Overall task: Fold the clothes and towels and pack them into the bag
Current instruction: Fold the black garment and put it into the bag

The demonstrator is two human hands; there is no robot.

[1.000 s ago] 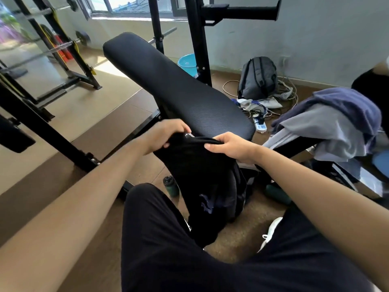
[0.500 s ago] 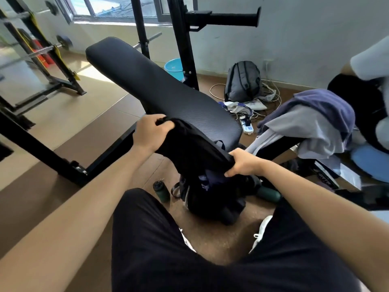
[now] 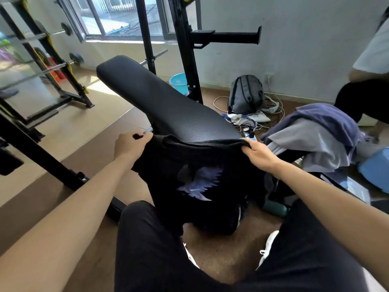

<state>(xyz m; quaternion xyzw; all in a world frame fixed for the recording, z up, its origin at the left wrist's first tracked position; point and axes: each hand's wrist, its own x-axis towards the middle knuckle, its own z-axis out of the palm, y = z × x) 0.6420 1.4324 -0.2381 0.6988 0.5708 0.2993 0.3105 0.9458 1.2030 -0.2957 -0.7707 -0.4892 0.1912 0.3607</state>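
Two black trouser legs [image 3: 157,260] of mine sit nearest, short of the tabletop's [image 3: 168,106] near end. Between them, on the floor [image 3: 227,260] below that end, lies a dark lump [image 3: 216,224] that I take for the bag, though I cannot tell for sure. Above it hangs the black shirt [image 3: 200,171], purple wing print facing me, draping down from the tabletop's near edge. My left hand [image 3: 131,144] pinches the shirt's top edge at the left corner of that end, fingers curled round the cloth. My right hand [image 3: 257,153] pinches the same edge at the right corner. So the held edge runs crosswise to the tabletop, the shirt's length falls toward me, and neither of my hands is clearly nearer. I judge the next move is to draw the shirt forward along the tabletop so it lies flat. Right of the tabletop sits a pile of clothes [image 3: 315,140]. Beyond its right side stands a grey backpack [image 3: 246,95], with a blue bucket [image 3: 179,81] behind the tabletop.
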